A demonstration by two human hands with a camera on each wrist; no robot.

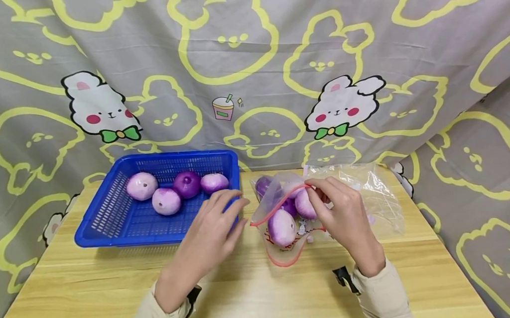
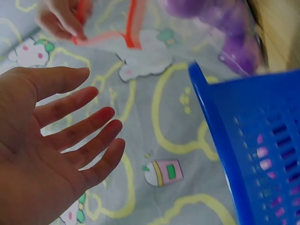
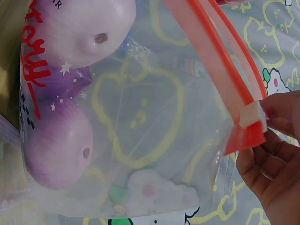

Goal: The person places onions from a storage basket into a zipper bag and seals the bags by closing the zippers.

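Observation:
My right hand pinches the corner of a clear zip bag by its red closure. The right wrist view shows a white slider between thumb and fingers there. The bag's mouth gapes towards me, and several purple-and-white onions lie inside, one onion near the opening. My left hand hovers by the right side of a blue basket, fingers spread and holding nothing; its palm is bare. Inside the basket sit several more onions, among them a pale onion and a dark purple onion.
Another clear plastic bag lies flat at the back right of the wooden table. Directly behind the table hangs a grey patterned curtain, which continues along the right side.

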